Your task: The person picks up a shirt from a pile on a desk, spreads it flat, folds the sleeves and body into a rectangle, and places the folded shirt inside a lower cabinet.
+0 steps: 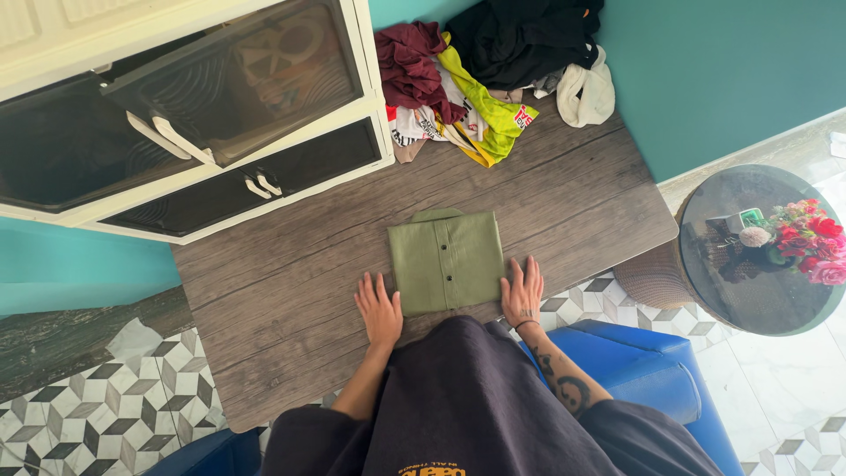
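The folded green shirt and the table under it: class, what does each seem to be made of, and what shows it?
Folded green shirt: probably a matte woven cloth, cotton-like; soft creases, a collar and a dark buttoned placket show.
Table: grey-brown wood grain, low sheen; it could be laminate or veneer, since the grain looks very even.

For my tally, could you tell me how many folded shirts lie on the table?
1: the green folded shirt lies between both hands near the table's front edge. The clothes pile may hide others.
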